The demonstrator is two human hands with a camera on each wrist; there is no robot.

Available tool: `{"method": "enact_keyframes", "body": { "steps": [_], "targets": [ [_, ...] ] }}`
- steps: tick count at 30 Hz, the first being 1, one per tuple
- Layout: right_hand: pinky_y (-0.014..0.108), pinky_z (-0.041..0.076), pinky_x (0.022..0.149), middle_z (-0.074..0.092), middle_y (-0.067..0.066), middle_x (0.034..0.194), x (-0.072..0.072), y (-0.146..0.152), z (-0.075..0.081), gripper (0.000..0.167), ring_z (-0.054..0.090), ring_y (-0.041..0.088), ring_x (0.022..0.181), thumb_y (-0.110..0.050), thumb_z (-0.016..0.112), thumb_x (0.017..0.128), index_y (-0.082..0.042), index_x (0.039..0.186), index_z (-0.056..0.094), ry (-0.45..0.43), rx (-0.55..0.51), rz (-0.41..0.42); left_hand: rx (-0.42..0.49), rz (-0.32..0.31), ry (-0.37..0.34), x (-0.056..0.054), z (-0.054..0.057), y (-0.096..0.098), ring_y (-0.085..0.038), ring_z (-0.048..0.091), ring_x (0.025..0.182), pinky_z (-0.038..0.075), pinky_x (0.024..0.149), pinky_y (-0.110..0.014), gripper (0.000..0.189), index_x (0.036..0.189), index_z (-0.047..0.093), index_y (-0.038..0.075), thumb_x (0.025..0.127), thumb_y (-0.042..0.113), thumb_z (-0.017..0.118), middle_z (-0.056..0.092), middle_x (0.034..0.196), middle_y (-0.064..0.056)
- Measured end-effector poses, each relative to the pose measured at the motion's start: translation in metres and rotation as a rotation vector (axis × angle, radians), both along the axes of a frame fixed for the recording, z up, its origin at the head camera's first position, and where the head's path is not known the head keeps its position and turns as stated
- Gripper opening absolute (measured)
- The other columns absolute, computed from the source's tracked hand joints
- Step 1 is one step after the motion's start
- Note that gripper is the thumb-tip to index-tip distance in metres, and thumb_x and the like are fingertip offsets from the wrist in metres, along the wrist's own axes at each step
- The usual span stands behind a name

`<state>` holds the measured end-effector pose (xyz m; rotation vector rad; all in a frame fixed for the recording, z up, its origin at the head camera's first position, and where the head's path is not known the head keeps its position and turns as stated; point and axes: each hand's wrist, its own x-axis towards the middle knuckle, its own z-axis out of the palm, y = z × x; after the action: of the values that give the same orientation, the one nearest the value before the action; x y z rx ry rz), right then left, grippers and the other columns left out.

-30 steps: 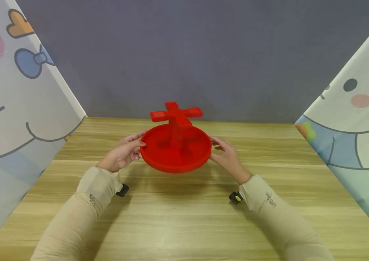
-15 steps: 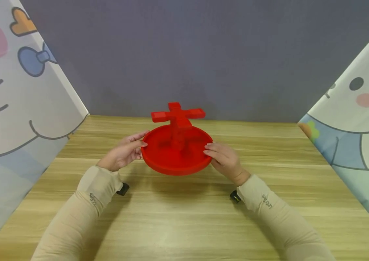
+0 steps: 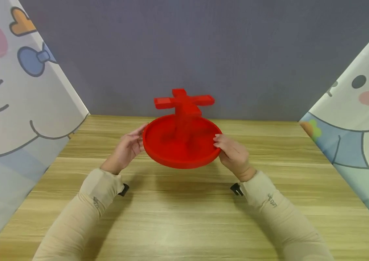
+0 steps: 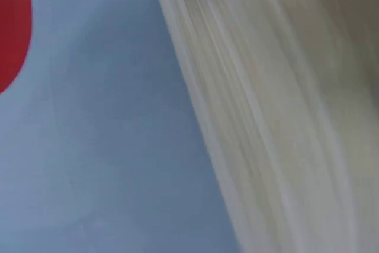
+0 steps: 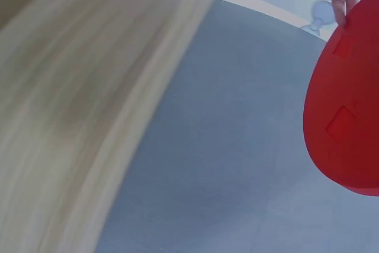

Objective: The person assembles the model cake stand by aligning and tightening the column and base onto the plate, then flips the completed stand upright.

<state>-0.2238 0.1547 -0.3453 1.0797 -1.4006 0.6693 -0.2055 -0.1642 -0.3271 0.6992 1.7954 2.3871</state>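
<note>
A red round tray (image 3: 158, 145) with a raised rim is held up above the table in the head view. From its middle rises a post topped by a four-armed red cross (image 3: 185, 101). My right hand (image 3: 234, 154) pinches the tray's right rim, fingertips over the edge and the thumb hidden beneath. At the left rim, my left hand (image 3: 127, 148) touches the tray with extended fingers, partly hidden behind it. The right wrist view shows the tray's underside (image 5: 349, 105) with square recesses, and left-hand fingers (image 5: 340, 7) at its edge.
The wood-grain table (image 3: 171, 217) spreads below. A dark grey panel (image 3: 204, 47) stands behind it. Cartoon-printed panels flank both sides, left (image 3: 24, 108) and right (image 3: 367, 123). Small black wrist devices show under the left sleeve (image 3: 73, 214) and right sleeve (image 3: 282, 210).
The tray has risen and shifted slightly right. My right hand's fingers have come over the rim from its outer side. My left thumb has left the tray's top edge.
</note>
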Motion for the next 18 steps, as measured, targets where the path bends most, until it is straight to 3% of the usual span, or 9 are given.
{"method": "enact_keyframes", "body": {
  "steps": [2,5,7,8,11,14,18],
  "targets": [
    [0.032,0.055,0.081,0.069,0.019,0.080,-0.001,0.000,0.002,0.015,0.067,0.030,0.073,0.002,0.057,0.091,0.003,0.079,0.067,-0.017,-0.046,0.005,-0.088,0.090,0.264,-0.002,-0.005,0.000,-0.007,0.061,0.101,0.051,0.084,-0.022,0.051,0.140,0.026,-0.019,0.092,-0.007,0.039,0.062,0.118,0.008],
    [0.036,0.056,0.079,0.070,0.019,0.083,-0.009,0.003,-0.004,0.011,0.069,0.030,0.075,0.005,0.060,0.087,0.003,0.080,0.068,-0.011,-0.098,0.042,-0.271,0.355,0.712,-0.009,-0.014,0.000,-0.010,0.057,0.112,0.048,0.092,-0.023,0.046,0.131,0.046,-0.016,0.092,0.005,0.059,0.062,0.121,-0.003],
    [0.038,0.056,0.078,0.071,0.018,0.086,-0.014,0.004,-0.010,0.011,0.070,0.028,0.079,0.010,0.061,0.084,0.003,0.080,0.069,-0.004,-0.125,0.055,-0.298,0.511,0.975,-0.014,-0.017,0.001,-0.015,0.056,0.116,0.046,0.096,-0.027,0.046,0.124,0.057,-0.012,0.091,0.018,0.067,0.062,0.121,-0.014],
    [0.039,0.057,0.078,0.071,0.018,0.087,-0.015,0.004,-0.012,0.011,0.071,0.028,0.080,0.011,0.062,0.083,0.003,0.081,0.069,0.002,-0.128,0.060,-0.295,0.581,1.061,-0.016,-0.017,0.002,-0.018,0.057,0.115,0.046,0.096,-0.028,0.045,0.121,0.061,-0.008,0.091,0.025,0.067,0.063,0.118,-0.018],
    [0.038,0.057,0.078,0.071,0.018,0.084,-0.014,0.004,-0.012,0.011,0.070,0.028,0.078,0.010,0.062,0.083,0.002,0.079,0.068,0.000,-0.128,0.075,-0.240,0.715,1.237,-0.017,-0.013,0.006,-0.023,0.061,0.110,0.048,0.095,-0.033,0.032,0.104,0.069,-0.006,0.091,0.023,0.068,0.067,0.104,-0.024],
    [0.034,0.056,0.079,0.068,0.021,0.077,-0.001,0.001,0.000,0.012,0.069,0.030,0.073,0.004,0.062,0.087,0.005,0.075,0.065,-0.032,-0.096,0.116,-0.174,0.752,1.348,-0.012,-0.007,0.011,-0.025,0.065,0.104,0.050,0.093,-0.035,0.026,0.089,0.069,-0.008,0.090,0.018,0.068,0.070,0.093,-0.022],
    [0.031,0.054,0.084,0.066,0.023,0.076,0.003,0.000,0.007,0.019,0.069,0.022,0.082,-0.004,0.064,0.089,0.007,0.074,0.062,-0.103,-0.103,0.211,-0.096,0.739,1.408,-0.004,0.002,0.020,-0.026,0.068,0.097,0.052,0.090,-0.035,0.019,0.086,0.069,-0.007,0.090,0.012,0.068,0.071,0.089,-0.018]
  ]
}}
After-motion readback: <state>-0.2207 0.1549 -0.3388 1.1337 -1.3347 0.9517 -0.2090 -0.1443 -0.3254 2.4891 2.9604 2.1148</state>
